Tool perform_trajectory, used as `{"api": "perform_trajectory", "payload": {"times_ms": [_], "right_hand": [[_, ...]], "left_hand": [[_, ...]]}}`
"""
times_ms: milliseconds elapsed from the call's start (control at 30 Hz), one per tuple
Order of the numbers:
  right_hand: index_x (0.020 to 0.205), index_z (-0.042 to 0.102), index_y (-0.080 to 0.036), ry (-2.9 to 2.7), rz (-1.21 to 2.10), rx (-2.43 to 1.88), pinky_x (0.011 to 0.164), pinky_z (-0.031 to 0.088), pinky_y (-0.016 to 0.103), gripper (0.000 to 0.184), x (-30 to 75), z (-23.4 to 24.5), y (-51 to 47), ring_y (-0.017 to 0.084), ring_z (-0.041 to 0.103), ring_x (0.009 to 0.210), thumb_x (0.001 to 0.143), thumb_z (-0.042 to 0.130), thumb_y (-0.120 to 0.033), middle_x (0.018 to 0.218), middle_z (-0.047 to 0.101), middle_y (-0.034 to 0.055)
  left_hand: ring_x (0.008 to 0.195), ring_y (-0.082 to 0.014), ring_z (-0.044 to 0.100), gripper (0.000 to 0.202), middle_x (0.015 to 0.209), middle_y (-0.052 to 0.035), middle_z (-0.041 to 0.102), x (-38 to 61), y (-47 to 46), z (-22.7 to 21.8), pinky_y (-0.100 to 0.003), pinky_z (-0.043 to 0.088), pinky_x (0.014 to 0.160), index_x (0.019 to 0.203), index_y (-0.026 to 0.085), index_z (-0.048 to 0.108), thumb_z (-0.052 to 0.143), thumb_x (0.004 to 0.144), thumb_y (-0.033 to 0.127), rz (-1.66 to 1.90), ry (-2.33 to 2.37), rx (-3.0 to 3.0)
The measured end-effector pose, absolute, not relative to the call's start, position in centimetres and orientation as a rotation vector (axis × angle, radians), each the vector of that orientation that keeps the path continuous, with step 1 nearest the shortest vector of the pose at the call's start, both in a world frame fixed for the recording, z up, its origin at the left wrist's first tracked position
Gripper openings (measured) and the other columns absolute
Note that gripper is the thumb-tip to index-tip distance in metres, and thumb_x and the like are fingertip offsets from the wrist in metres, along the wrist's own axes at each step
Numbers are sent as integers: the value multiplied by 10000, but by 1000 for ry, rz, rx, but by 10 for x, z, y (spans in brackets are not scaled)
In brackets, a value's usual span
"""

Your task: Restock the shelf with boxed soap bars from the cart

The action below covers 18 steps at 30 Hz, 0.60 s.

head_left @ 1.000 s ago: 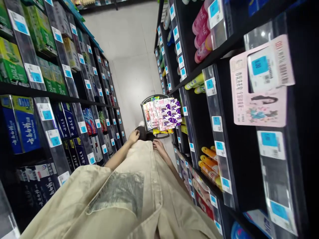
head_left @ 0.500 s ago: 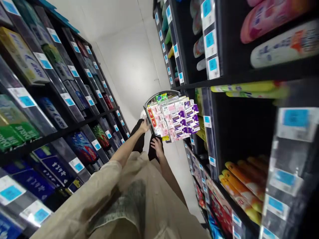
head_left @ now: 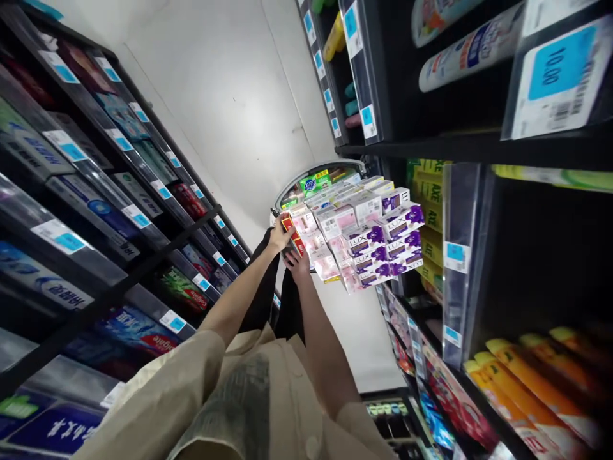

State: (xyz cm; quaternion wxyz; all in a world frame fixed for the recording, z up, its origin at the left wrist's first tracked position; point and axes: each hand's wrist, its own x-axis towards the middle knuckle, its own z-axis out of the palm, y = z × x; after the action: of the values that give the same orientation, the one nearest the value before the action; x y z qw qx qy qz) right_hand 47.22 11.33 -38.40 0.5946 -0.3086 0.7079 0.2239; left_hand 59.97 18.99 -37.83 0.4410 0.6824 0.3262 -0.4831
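A basket with a dark curved rim (head_left: pixel 306 167) is piled with packs, many of them pink and purple LUX soap boxes (head_left: pixel 366 239). At its near left side are small red boxes with yellow edges (head_left: pixel 294 237). My left hand (head_left: pixel 279 236) is closed around their upper end, its fingertips on the red faces. My right hand (head_left: pixel 299 264) curls its fingers against the lower end, partly hidden beneath. A green pack (head_left: pixel 315 183) lies at the back of the basket.
Dark shelves of toothpaste boxes (head_left: pixel 143 329) run along the left. On the right, shelves hold yellow AXE packs (head_left: pixel 428 217), orange bottles (head_left: pixel 531 377) and white bottles (head_left: pixel 472 48). A pale floor (head_left: pixel 230 108) lies between them, with a drink-like rack (head_left: pixel 390 415) at lower right.
My right hand has moved up from beside my leg to the red boxes. My left hand has shifted from the basket's side onto them. The view has moved closer to the basket.
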Motion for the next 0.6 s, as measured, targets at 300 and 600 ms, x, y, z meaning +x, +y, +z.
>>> {"api": "perform_trajectory", "payload": {"times_ms": [300, 600], "right_hand": [[1248, 602, -296, 1682, 433, -764, 843, 693, 406, 390, 469, -397, 121, 223, 772, 983, 886, 607, -440, 1070, 775, 56], [1068, 610, -267, 1434, 701, -885, 603, 627, 324, 539, 424, -272, 111, 204, 730, 720, 599, 868, -337, 870, 740, -27]], "left_hand": [[1193, -276, 739, 881, 1362, -90, 727, 592, 197, -380, -353, 660, 944, 1634, 302, 344, 782, 880, 179, -1311, 749, 1878], [823, -196, 745, 728, 1138, -39, 764, 587, 259, -287, -229, 623, 609, 1432, 227, 553, 818, 766, 95, -1585, 633, 1628]]}}
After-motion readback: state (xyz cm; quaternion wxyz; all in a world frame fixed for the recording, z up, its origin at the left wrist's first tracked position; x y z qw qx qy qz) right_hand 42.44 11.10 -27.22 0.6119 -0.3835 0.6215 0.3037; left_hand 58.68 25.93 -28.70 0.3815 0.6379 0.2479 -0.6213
